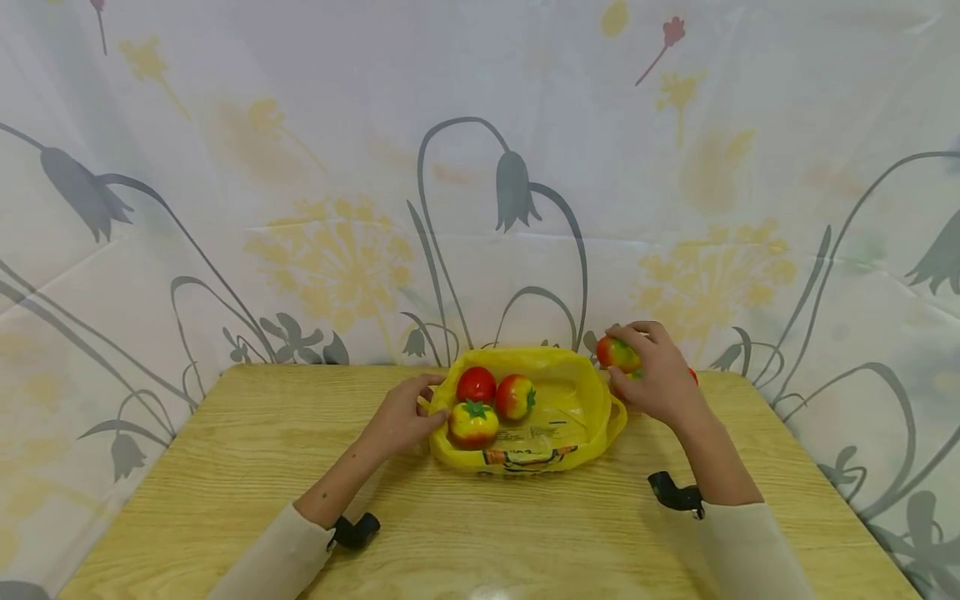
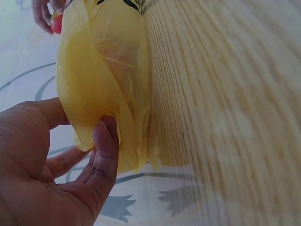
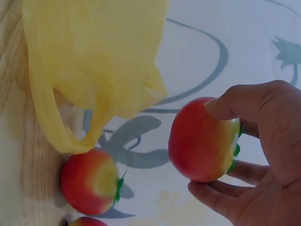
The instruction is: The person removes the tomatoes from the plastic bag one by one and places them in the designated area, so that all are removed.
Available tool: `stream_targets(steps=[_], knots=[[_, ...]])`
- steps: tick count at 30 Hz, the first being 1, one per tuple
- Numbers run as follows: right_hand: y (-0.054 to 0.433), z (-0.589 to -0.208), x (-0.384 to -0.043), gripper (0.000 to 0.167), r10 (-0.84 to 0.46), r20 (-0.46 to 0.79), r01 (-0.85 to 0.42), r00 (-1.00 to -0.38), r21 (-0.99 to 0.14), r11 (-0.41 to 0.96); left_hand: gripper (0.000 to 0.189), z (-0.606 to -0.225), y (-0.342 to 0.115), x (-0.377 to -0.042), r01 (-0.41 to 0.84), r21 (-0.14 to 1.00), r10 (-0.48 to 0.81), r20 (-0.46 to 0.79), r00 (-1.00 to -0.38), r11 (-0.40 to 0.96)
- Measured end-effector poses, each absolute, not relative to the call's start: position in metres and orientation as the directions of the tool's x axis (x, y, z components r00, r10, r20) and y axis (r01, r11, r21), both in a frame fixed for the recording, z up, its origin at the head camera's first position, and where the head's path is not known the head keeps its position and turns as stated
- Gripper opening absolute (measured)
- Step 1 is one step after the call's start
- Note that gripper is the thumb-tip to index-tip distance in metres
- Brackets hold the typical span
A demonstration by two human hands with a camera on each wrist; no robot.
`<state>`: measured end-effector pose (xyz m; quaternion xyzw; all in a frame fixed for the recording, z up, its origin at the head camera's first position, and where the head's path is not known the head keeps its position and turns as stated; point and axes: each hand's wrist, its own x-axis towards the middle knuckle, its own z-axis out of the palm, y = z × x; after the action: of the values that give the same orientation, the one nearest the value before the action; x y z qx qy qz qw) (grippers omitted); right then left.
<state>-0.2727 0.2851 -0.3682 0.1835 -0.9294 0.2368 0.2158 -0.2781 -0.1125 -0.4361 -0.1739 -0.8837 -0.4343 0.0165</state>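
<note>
A yellow plastic bag (image 1: 566, 398) stands on the table with its mouth spread wide. Inside, at its left end, lie a red tomato (image 1: 476, 385), a red-yellow tomato (image 1: 513, 398) and a yellower tomato (image 1: 472, 427) with green leaves. My left hand (image 1: 400, 422) pinches the bag's left edge between thumb and fingers, as the left wrist view confirms. Just beyond the bag's right end, my right hand (image 1: 663, 379) holds another red-yellow tomato (image 3: 200, 141) in the air, with thumb and fingertips around it.
In the right wrist view, a tomato (image 3: 89, 181) rests on the wooden table (image 1: 525, 533) near the bag's looped handle (image 3: 63, 136). Part of another tomato (image 3: 88, 222) shows at the lower edge. A flower-patterned curtain (image 1: 480, 267) hangs behind the table.
</note>
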Motion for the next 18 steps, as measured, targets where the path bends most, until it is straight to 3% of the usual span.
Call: stream_targets(steps=[18], knots=[[0.315, -0.373, -0.278, 0.046, -0.163, 0.516, -0.401, -0.841, -0.391, 0.829, 0.054, -0.437, -0.112, -0.278, 0.316, 0.755, 0.292, 0.171, -0.941, 0.575]])
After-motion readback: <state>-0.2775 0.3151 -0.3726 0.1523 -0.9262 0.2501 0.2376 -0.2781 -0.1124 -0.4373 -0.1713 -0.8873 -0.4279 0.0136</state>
